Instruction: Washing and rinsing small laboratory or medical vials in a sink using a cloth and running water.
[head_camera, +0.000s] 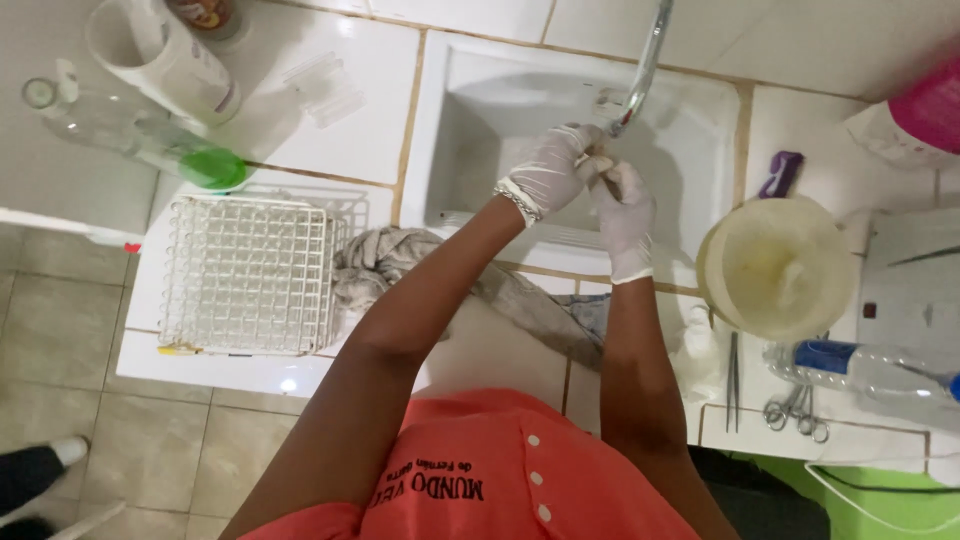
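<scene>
There is only 1 view. The camera sits on the person's head and looks almost straight down. The white sink (480, 90) fills the upper middle of the frame, and the tiled desk (330, 120) spreads to both sides. The floor shows at the lower left. The camera is close, about an arm's reach above.

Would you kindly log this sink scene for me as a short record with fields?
Setting: white sink set in a tiled counter
Hands: left hand and right hand, both gloved, together under the tap
Held item: hidden between the hands, cannot tell
Left of sink: wire rack, grey cloth, clear bottle
Right of sink: round tub, scissors, tweezers
</scene>
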